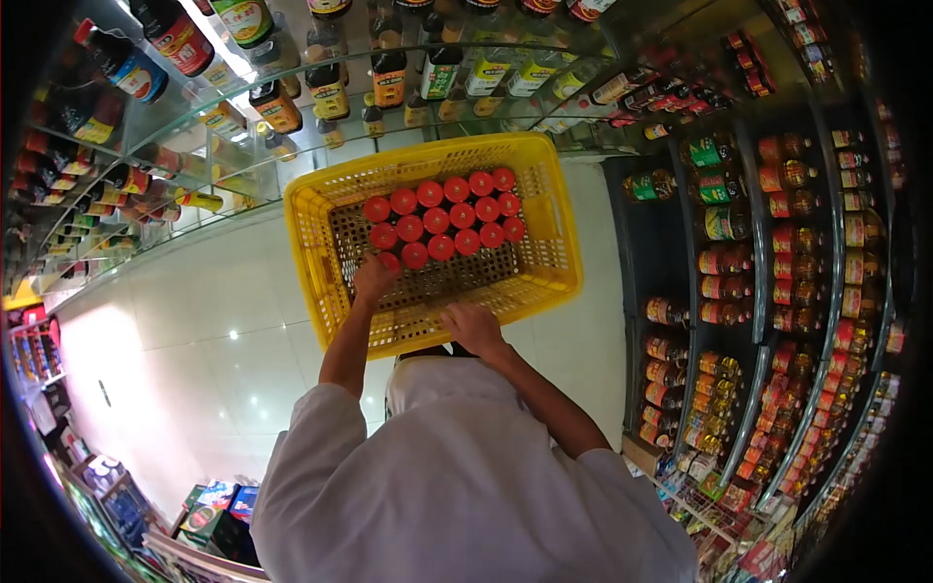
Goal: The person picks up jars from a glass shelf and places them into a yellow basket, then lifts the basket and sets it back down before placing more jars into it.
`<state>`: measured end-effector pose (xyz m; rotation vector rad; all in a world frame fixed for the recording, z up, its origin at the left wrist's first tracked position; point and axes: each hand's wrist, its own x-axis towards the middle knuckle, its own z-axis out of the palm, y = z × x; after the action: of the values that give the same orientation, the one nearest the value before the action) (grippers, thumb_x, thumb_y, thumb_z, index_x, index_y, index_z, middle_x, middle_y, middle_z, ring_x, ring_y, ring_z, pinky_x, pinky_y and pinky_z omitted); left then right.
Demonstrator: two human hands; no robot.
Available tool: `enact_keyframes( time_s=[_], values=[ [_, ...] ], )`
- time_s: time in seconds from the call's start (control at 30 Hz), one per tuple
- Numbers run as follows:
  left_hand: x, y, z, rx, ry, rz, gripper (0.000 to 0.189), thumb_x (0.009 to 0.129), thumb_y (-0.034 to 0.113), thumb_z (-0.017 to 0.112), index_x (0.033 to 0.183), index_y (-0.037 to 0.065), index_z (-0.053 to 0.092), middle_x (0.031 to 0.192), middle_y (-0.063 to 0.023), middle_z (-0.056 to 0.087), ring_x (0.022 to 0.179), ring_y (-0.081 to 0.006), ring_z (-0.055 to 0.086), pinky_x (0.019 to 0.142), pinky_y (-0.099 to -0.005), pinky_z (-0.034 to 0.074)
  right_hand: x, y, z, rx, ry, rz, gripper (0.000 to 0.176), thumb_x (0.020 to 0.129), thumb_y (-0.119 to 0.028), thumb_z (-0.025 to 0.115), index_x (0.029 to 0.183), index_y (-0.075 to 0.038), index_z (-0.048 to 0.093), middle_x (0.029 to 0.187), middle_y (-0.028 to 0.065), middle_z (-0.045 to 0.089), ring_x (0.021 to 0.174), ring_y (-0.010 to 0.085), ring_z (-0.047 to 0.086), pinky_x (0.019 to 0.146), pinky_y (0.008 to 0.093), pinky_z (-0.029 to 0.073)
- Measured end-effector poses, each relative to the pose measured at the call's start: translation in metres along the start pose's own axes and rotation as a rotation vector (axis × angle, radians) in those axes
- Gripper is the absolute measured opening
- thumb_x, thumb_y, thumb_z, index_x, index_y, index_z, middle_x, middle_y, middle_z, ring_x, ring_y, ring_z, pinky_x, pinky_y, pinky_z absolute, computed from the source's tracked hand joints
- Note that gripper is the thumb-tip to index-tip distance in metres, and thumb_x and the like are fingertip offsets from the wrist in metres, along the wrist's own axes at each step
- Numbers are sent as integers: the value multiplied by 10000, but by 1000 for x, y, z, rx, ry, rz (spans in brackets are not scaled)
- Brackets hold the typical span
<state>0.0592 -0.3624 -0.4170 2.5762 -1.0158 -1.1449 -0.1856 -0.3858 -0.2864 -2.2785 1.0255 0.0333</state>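
A yellow plastic basket (pixel 559 209) with perforated walls stands in front of me. Inside it, several red-lidded jars (pixel 439 247) are packed upright in three rows toward the far side. My left hand (pixel 372 280) reaches into the basket's near-left part, its fingers closed around the red-lidded jar (pixel 390 261) at the left end of the nearest row. Only that jar's lid shows past the fingers. My right hand (pixel 474 329) lies over the near rim, fingers bent onto it. The jars' sides and labels are hidden from above.
Glass shelves (pixel 340 68) with sauce bottles (pixel 389 76) run along the far side and left. On the right, dark shelves (pixel 758 194) hold rows of oil bottles (pixel 724 223). Pale floor tiles (pixel 214 301) lie left of the basket. Boxes (pixel 209 515) stand at lower left.
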Motion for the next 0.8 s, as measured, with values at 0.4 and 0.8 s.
enact_keyframes(
  time_s=[0.4,0.8],
  values=[
    [7,-19,21,-306,35,144,1150,623,568,781,1400,-34,182,1022,-233,656,904,-393,659,737,-433,522,1,2,6,-8,98,-35,237,866,-285,563,878,-50,590,744,173,634,723,389,615,649,506,484],
    [-5,-24,-18,-6,-73,154,599,762,445,712,1128,-11,583,900,-164,665,784,-293,656,732,-423,522,8,16,14,234,372,-89,167,887,-105,514,1013,-54,612,795,156,633,747,342,622,664,441,486]
  ],
)
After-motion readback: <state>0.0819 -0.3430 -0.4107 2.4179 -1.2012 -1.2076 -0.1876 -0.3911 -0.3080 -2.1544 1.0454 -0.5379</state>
